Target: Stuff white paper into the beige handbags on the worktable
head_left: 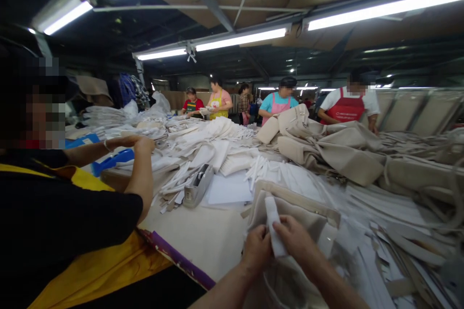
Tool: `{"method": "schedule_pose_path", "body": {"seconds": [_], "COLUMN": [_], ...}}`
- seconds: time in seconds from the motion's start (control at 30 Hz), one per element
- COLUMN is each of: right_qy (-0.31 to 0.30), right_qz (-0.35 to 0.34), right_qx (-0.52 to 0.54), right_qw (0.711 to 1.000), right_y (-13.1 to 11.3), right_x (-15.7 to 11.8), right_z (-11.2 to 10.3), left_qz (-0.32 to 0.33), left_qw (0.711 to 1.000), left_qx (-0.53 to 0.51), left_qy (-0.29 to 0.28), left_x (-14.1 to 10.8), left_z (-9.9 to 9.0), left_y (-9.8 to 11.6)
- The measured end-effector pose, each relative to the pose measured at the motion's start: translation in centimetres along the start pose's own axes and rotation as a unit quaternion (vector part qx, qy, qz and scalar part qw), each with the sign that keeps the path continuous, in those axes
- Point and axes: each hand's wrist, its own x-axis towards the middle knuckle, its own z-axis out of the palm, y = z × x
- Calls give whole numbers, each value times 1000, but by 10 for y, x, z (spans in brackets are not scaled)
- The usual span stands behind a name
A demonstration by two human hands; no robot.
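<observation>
The fingers [285, 228] of the right hand [295, 240] are pinched nearly closed on a flat white strip [272, 211], the thumb pressed to its face. The left hand [256, 247] is curled in against the strip's left edge, its fingers bent; I cannot tell whether they grip the strip, the cloth behind it or both. The strip stands tilted in front of the open mouth of a beige fabric bag [314, 218], its upper end leaning left.

Left of the bag, on the pale tabletop [203, 231], a grey tape dispenser [198, 186] sits just beside a white sheet [229, 189]. Behind them lie heaped narrow white strips [256, 169]; to the right rises a pile of beige bags [348, 152]. At the left, 1 co-worker in a black top [83, 217] reaches across the table, both forearms bare.
</observation>
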Motion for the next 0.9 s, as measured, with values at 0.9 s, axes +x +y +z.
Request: {"method": "schedule_pose_path", "body": {"seconds": [0.9], "right_qy": [75], "right_qz": [-41], "right_qx": [77], "right_qw": [993], "right_y": [41], "right_x": [-23], "right_z": [43], "left_qz": [13], "left_qw": [990], "left_qx": [-121], "left_qy": [-73], "left_x": [-7], "left_z": [-11], "left_y": [16]}}
